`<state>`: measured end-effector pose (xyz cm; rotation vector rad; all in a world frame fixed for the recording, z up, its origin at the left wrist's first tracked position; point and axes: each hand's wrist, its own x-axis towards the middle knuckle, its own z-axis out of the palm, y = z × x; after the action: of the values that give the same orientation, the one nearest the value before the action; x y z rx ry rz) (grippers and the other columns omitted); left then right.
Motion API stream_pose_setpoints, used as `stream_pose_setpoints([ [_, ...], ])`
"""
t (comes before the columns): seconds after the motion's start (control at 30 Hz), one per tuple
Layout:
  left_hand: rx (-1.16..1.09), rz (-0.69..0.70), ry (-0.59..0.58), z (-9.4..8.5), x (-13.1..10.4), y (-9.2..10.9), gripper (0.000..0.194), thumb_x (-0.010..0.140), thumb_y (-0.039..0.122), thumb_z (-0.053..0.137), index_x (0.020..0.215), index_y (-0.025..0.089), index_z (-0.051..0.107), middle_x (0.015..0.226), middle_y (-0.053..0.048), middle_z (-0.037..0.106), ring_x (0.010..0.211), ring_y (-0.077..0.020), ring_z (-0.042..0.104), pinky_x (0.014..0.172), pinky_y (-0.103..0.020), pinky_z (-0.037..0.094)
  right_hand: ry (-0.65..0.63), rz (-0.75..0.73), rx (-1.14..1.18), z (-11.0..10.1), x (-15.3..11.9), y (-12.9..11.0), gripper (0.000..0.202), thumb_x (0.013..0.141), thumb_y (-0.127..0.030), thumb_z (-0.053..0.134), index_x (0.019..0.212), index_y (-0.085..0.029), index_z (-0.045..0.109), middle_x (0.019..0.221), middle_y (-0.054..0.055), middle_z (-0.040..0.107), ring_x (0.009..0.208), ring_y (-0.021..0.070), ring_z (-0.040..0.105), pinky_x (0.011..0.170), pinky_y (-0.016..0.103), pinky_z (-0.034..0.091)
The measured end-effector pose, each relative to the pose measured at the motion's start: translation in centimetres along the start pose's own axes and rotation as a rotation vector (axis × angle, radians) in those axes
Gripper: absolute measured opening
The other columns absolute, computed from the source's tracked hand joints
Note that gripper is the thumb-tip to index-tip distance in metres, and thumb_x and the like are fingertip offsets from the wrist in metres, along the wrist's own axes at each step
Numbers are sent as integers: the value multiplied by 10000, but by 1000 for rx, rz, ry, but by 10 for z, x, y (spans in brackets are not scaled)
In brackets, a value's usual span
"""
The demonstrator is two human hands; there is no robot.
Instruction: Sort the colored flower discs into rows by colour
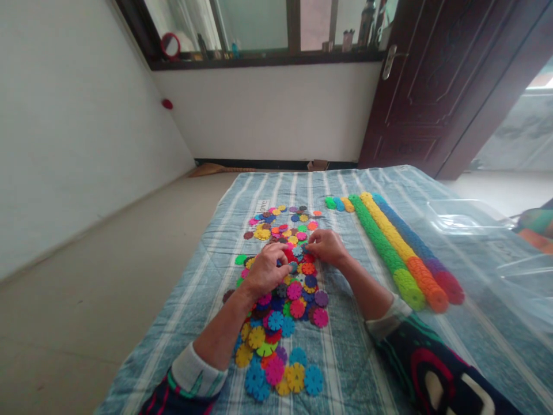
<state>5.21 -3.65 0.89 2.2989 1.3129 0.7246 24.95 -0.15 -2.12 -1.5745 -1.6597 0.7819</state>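
Note:
Many flat notched plastic discs (295, 290) in mixed colours lie in a long heap on the striped blue cloth (194, 288). Over the left side of the heap is my left hand (268, 266), its fingers closed on a small grey-blue disc (293, 267). Across from it my right hand (325, 246) reaches the heap's right edge, fingertips pinched around a small dark bluish disc (303, 248). A light blue disc (297, 251) lies between the two hands.
Stacked rows of discs, a green one (380, 242), a yellow one (389, 227) and a blue one (404, 233), lie to the right. Beyond them are clear plastic containers (469, 218). A door (427, 80) and a windowsill (268, 60) stand behind.

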Motion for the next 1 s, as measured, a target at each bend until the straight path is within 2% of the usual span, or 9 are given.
stream_pose_setpoints([
  [0.17, -77, -34, 47, -1, 2, -4, 131, 687, 207, 587, 557, 185, 581, 1071, -74, 668, 1073, -221, 585, 1006, -383, 401, -120, 112, 388, -13, -6, -5, 111, 646, -248, 652, 604, -179, 575, 397, -62, 514, 308, 62, 383, 326, 187, 234],
  [0.37, -162, -56, 113, -2, 3, 1, 181, 720, 253, 540, 563, 190, 603, 1027, -69, 680, 1074, -219, 583, 1010, -380, 395, -337, 73, 684, -19, -13, -13, 208, 617, -299, 719, 594, -167, 561, 397, -61, 525, 311, 45, 379, 318, 164, 253],
  [0.53, -236, -111, 123, -5, 2, 8, 191, 729, 308, 549, 616, 185, 642, 1140, -89, 654, 1140, -241, 551, 1043, -397, 364, -442, 43, 692, -10, -17, -22, 250, 641, -336, 729, 599, -161, 556, 425, -47, 564, 316, 47, 414, 319, 156, 287],
  [0.73, -325, -138, 118, -4, 1, 11, 207, 724, 348, 566, 627, 185, 650, 1161, -89, 652, 1151, -249, 548, 1053, -401, 358, -447, 52, 693, -5, -19, -22, 272, 650, -366, 734, 629, -166, 549, 437, -49, 576, 302, 53, 437, 295, 152, 271],
  [1.0, -281, -124, 122, -5, 1, 9, 217, 761, 322, 534, 635, 184, 645, 1155, -77, 658, 1140, -233, 559, 1043, -395, 376, -457, 62, 694, -6, -19, -21, 255, 662, -375, 717, 651, -174, 562, 460, -41, 606, 321, 64, 477, 324, 157, 333],
])
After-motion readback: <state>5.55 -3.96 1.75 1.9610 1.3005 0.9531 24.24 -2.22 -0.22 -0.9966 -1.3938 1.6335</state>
